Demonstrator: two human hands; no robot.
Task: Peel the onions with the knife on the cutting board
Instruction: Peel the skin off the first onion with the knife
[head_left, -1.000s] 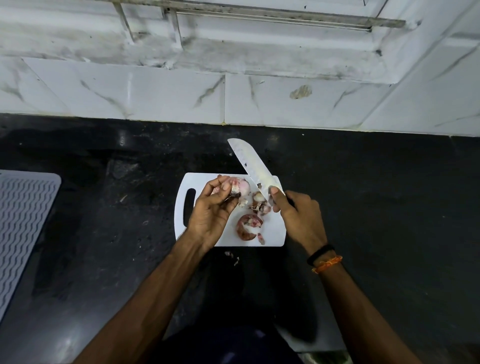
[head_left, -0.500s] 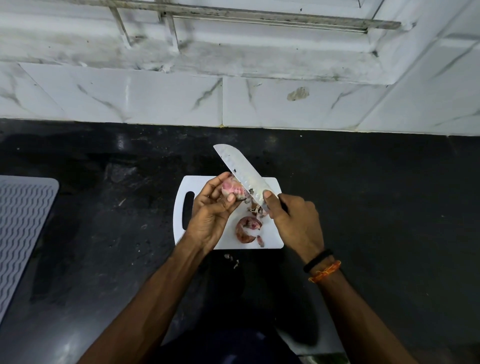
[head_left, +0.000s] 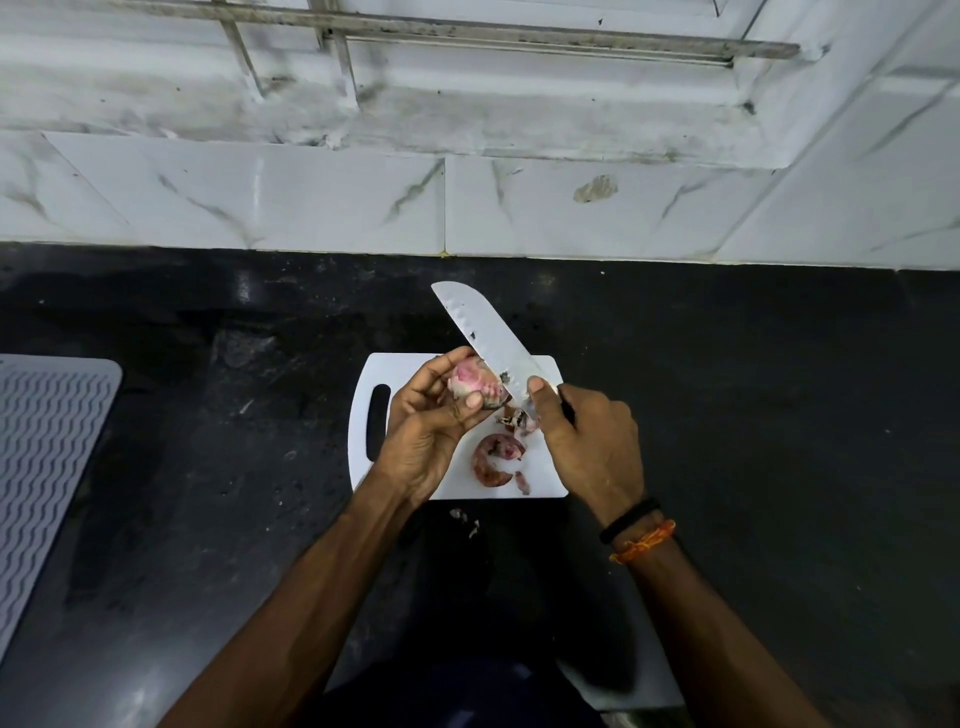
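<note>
While my left hand (head_left: 423, 431) grips the onion (head_left: 475, 387) above the board (head_left: 545, 470), I note my right hand (head_left: 587, 441) clasping the knife (head_left: 485, 340), blade against the onion; peels (head_left: 496, 460) lie below.

A black stone worktop (head_left: 727, 415) is running below a white marble-tiled wall. A white cutting board (head_left: 410, 371) with a slot handle is lying flat on it near the middle. A grey wavy-ribbed mat (head_left: 47, 467) is sitting at the left edge, well apart. Small peel scraps (head_left: 465, 521) are lying just beside the board's near edge.
</note>
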